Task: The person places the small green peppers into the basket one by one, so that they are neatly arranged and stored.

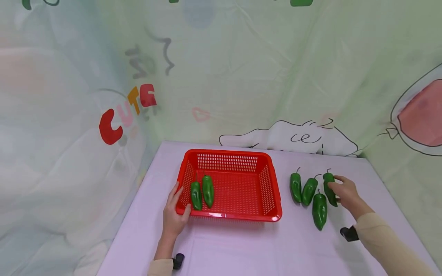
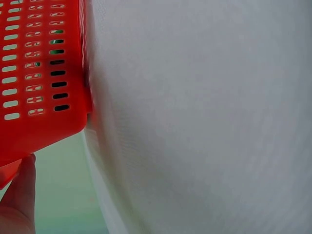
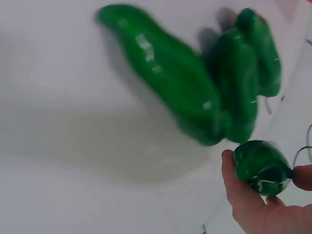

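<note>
My right hand (image 1: 346, 193) grips the rightmost green pepper (image 1: 329, 188) between thumb and fingers. In the right wrist view that pepper (image 3: 263, 168) shows end-on in the grasp. Beside it on the table lie three more green peppers, the nearest being a long one (image 1: 319, 211). A red plastic basket (image 1: 229, 215) with slotted walls stands left of them. Two green peppers, one (image 1: 208, 191) slightly right of the other (image 1: 196, 195), lie inside its left part. My left hand (image 1: 175, 214) holds the basket's front left corner, thumb at the front rim and fingers along the left side.
The table (image 1: 241, 249) has a pale lilac cover. Printed cloth (image 1: 224, 76) hangs behind the table and at both sides. Dark wrist-worn devices show at both sleeves, one (image 1: 349, 234) on the right and one (image 1: 178, 261) on the left.
</note>
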A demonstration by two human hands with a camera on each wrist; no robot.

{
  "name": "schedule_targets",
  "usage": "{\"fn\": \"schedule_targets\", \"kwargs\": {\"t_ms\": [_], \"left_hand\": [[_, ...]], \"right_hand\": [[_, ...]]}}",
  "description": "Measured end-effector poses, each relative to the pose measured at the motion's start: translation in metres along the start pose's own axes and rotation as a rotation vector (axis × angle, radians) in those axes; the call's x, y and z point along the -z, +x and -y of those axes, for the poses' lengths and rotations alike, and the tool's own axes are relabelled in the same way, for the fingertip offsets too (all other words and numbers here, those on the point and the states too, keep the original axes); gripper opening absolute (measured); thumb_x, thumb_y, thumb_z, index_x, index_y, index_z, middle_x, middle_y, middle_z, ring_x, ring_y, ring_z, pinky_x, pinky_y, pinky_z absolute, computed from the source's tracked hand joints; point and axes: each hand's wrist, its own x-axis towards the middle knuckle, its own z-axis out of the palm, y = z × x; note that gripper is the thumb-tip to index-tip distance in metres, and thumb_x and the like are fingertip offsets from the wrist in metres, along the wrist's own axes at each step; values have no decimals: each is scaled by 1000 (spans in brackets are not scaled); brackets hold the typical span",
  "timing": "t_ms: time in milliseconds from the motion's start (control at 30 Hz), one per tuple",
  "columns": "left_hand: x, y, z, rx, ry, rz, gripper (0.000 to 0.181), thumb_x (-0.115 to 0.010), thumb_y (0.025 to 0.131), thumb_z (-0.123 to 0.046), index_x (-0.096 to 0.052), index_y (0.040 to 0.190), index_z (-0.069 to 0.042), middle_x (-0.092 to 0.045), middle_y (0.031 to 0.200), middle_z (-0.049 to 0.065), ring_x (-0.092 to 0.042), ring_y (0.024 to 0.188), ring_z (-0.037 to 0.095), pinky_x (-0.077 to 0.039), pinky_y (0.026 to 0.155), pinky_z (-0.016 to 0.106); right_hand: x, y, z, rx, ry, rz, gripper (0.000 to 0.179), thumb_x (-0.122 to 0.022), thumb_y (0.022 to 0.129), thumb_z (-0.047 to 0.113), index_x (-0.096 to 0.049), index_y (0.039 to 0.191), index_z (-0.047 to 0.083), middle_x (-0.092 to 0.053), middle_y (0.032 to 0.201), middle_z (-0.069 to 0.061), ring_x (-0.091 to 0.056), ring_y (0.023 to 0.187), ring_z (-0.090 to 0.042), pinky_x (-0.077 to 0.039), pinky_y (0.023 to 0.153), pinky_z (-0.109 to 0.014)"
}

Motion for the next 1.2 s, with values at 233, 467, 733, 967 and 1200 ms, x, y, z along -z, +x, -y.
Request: {"fn": "schedule_targets", "kwargs": {"t_ms": [233,467,733,967,1200], "left_hand": [[-1,0,0,1,0,-5,63,-73,75,-8,-56,135,2,-43,151,12,-45,135,31,-49,94,49],[-1,0,1,-1,7,-8,60,-72,76,-7,-57,134,2,-44,151,13,-46,135,32,-49,94,50],[0,0,-2,6,-2,-4,60,-72,77,-8,-57,134,3,-44,151,14,-45,135,32,-49,94,50],[0,0,-3,8,-3,-9,61,-72,77,-9,-57,134,2,-44,151,13,-46,135,32,-50,93,50],[-1,0,-3,14,3,-6,61,-73,76,-8,-56,135,0,-43,151,10,-45,135,31,-50,93,49]], "right_hand": [[-14,-7,34,17,72,158,71,-36,96,9,5,153,-5,-13,150,-41,-31,131,-49,-32,107,-64],[-36,-16,63,71,85,229,71,-36,96,8,1,155,-1,-16,152,-36,-34,129,-41,-39,105,-55],[-59,-22,90,86,144,299,71,-39,96,6,-3,157,3,-26,148,-29,-41,121,-33,-48,94,-40],[-85,-24,109,98,185,343,68,-38,99,6,-4,158,6,-27,152,-30,-40,132,-45,-43,104,-53],[-122,-29,129,80,207,383,67,-40,100,6,-8,158,6,-31,151,-30,-45,128,-42,-43,105,-52]]}}
